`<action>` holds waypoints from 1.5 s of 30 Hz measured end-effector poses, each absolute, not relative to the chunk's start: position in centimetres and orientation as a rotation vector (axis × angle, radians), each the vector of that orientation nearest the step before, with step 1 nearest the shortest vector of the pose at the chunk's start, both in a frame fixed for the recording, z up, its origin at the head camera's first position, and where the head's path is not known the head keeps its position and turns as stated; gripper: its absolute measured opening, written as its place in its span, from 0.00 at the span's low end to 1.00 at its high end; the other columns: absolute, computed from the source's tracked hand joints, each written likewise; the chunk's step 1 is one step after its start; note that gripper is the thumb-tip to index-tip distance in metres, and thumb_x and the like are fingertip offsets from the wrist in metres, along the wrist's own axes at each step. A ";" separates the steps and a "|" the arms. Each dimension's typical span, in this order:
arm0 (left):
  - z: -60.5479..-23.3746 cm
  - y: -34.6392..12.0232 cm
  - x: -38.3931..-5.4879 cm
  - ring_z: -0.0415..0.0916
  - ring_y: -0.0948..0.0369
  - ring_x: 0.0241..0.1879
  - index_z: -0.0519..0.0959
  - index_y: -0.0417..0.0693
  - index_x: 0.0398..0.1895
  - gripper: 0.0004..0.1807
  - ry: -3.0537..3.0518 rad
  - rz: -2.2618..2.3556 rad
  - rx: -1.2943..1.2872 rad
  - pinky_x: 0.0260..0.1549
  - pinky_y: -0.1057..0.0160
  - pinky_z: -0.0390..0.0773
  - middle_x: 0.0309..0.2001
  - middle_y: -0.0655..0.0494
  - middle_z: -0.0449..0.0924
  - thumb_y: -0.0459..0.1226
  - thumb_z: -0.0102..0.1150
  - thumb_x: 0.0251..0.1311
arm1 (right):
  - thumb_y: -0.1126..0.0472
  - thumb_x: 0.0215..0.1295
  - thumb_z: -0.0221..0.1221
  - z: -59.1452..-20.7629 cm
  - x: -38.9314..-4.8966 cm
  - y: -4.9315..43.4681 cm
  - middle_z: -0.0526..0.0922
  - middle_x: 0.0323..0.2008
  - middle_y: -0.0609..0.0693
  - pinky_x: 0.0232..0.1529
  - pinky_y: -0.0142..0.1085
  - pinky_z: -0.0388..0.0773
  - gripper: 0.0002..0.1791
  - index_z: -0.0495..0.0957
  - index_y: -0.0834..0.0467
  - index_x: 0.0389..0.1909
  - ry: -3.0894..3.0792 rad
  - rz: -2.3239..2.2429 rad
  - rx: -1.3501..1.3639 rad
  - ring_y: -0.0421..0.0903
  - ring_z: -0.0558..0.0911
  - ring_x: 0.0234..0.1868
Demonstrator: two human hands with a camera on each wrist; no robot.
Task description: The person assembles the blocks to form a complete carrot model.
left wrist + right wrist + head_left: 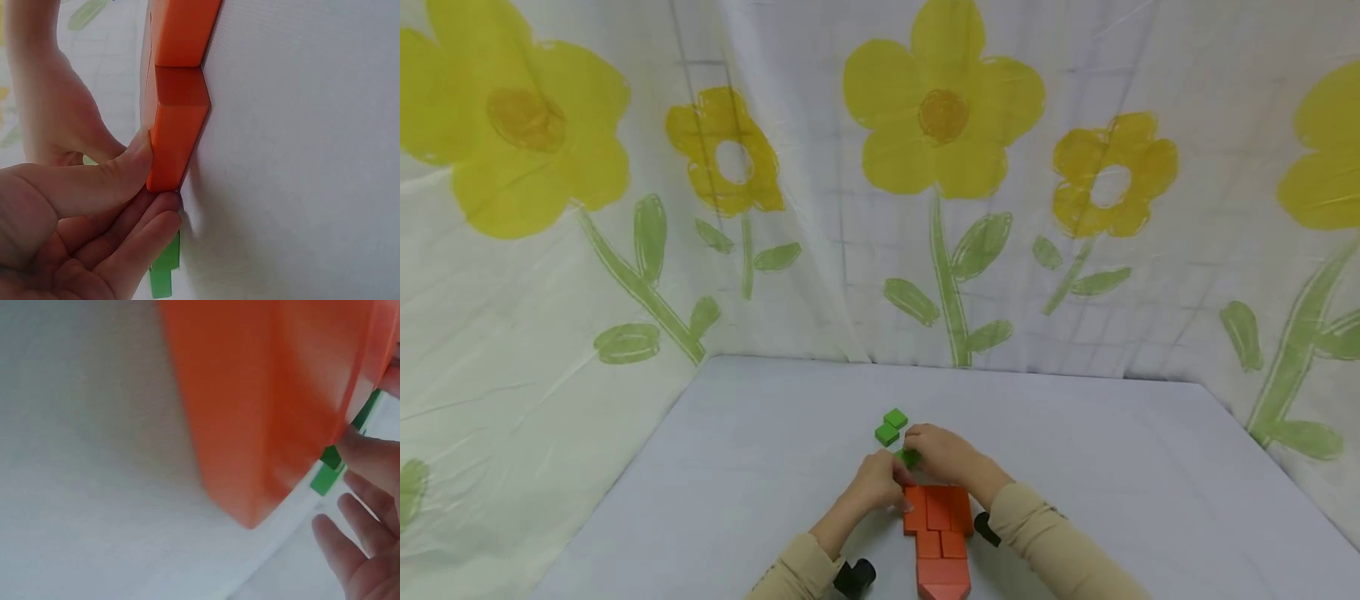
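Orange blocks (937,507) lie joined in a flat shape on the table, in front of me. At its far left corner, my left hand (877,483) pinches an orange block (172,147), thumb on its face and fingers curled at its end. Just beyond the far edge, my right hand (947,454) holds a green block (910,458) between thumb and forefinger, partly covered by the fingers. In the right wrist view, the other fingers (340,547) are spread apart. Farther off lie two more green blocks (887,433), corner to corner.
The white table (760,433) runs back to a hanging sheet (820,275) printed with yellow flowers. Lighter red-orange blocks (943,573) form the near end of the shape. Black wrist cameras (856,577) sit beside both forearms.
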State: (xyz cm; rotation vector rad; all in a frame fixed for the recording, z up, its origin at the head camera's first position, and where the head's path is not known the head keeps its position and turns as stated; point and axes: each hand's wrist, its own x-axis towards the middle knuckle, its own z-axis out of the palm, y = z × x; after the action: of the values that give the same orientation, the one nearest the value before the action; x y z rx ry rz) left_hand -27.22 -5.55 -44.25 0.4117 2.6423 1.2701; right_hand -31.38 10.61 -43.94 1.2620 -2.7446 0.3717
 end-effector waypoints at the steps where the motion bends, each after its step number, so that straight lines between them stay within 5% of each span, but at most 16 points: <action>1: -44.2 -5.5 -27.2 0.71 0.62 0.23 0.85 0.36 0.28 0.12 2.643 1.270 0.404 0.22 0.66 0.73 0.25 0.51 0.83 0.23 0.76 0.36 | 0.73 0.57 0.65 -44.0 -31.4 10.8 0.79 0.33 0.50 0.41 0.33 0.76 0.07 0.79 0.61 0.33 -2.733 0.384 1.263 0.44 0.78 0.36; 8: -44.1 -5.5 -27.2 0.71 0.62 0.24 0.85 0.37 0.29 0.12 2.644 1.247 0.387 0.24 0.65 0.74 0.26 0.51 0.83 0.23 0.75 0.37 | 0.73 0.57 0.63 -43.8 -31.6 11.7 0.81 0.36 0.55 0.41 0.40 0.77 0.12 0.79 0.66 0.43 -2.903 0.547 1.112 0.48 0.78 0.36; 15: -44.1 -5.6 -27.1 0.72 0.62 0.25 0.84 0.36 0.29 0.13 2.675 1.238 0.394 0.25 0.65 0.75 0.26 0.52 0.82 0.23 0.76 0.36 | 0.69 0.49 0.69 -43.3 -31.8 13.7 0.80 0.25 0.45 0.30 0.33 0.72 0.07 0.83 0.63 0.31 -2.952 0.782 1.110 0.37 0.71 0.27; 24: -43.9 -5.6 -26.7 0.71 0.61 0.23 0.83 0.36 0.25 0.13 2.752 1.215 0.339 0.23 0.64 0.74 0.22 0.54 0.79 0.26 0.78 0.33 | 0.65 0.54 0.69 -43.7 -31.6 15.6 0.86 0.33 0.50 0.38 0.35 0.78 0.10 0.85 0.64 0.37 -3.023 0.954 1.015 0.42 0.81 0.35; 45: -43.8 -5.4 -26.6 0.71 0.61 0.23 0.83 0.36 0.25 0.12 2.725 1.230 0.297 0.23 0.64 0.74 0.22 0.54 0.78 0.25 0.78 0.35 | 0.64 0.58 0.67 -44.1 -31.0 15.8 0.85 0.34 0.47 0.37 0.35 0.77 0.08 0.84 0.62 0.37 -3.044 1.069 0.969 0.40 0.79 0.34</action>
State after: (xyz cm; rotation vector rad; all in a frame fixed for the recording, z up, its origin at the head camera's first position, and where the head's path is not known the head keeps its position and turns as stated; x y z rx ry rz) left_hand -26.62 -5.45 -43.82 0.2975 2.7253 1.2297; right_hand -30.96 15.82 -44.10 0.9686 -3.0435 1.0690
